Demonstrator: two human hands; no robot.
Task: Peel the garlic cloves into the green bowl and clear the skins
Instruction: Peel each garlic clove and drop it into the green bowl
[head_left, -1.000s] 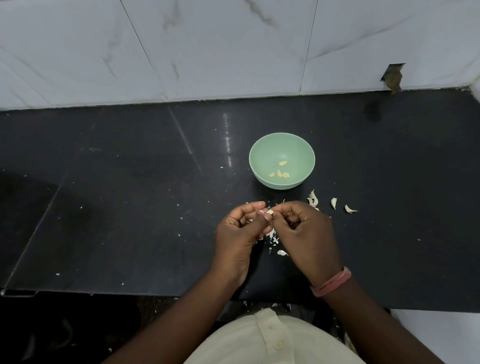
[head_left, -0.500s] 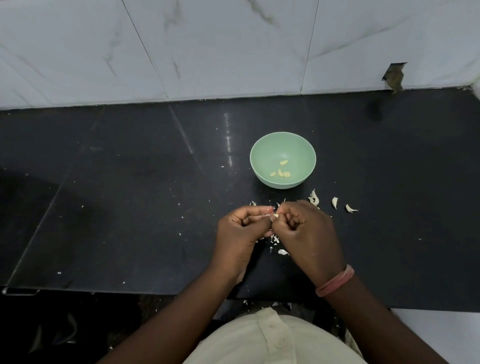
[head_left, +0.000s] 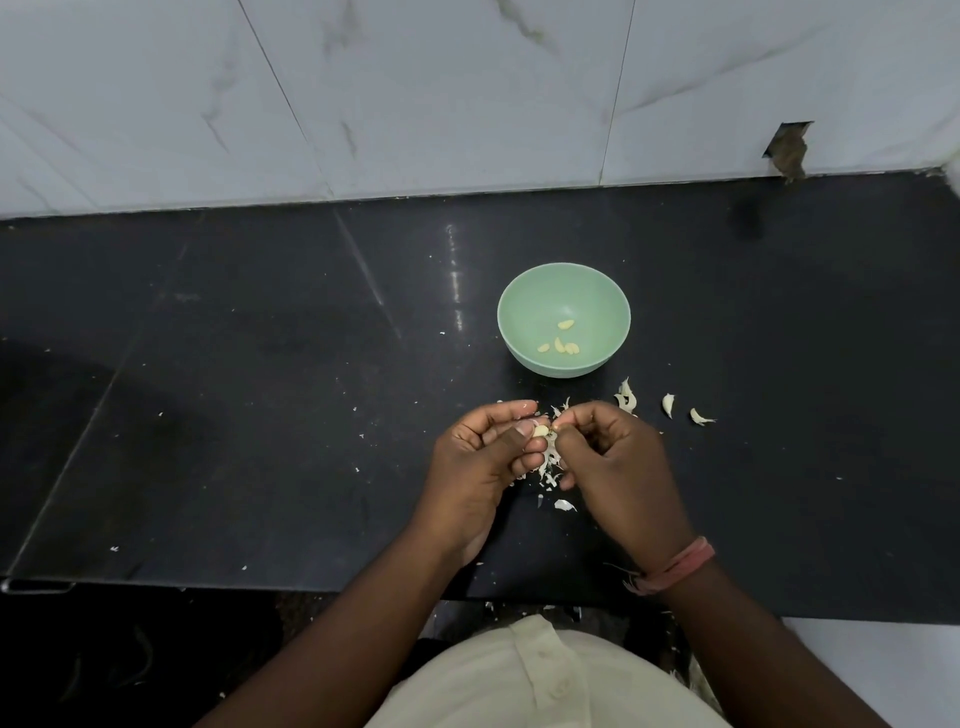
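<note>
A green bowl sits on the black counter and holds several peeled cloves. Just in front of it, my left hand pinches a pale garlic clove between thumb and fingers. My right hand meets it from the right, its fingertips pinching at the clove's skin. White skin scraps lie on the counter under and between the hands. Three unpeeled cloves lie to the right of the bowl's front.
The black counter runs to a white tiled wall at the back. Its front edge lies close below my wrists. Small skin flecks are scattered across the counter. A notch in the tile shows at the back right.
My hands have stayed together in front of the bowl. The clove now shows more bare between the fingertips, and my right hand has drawn slightly to the right.
</note>
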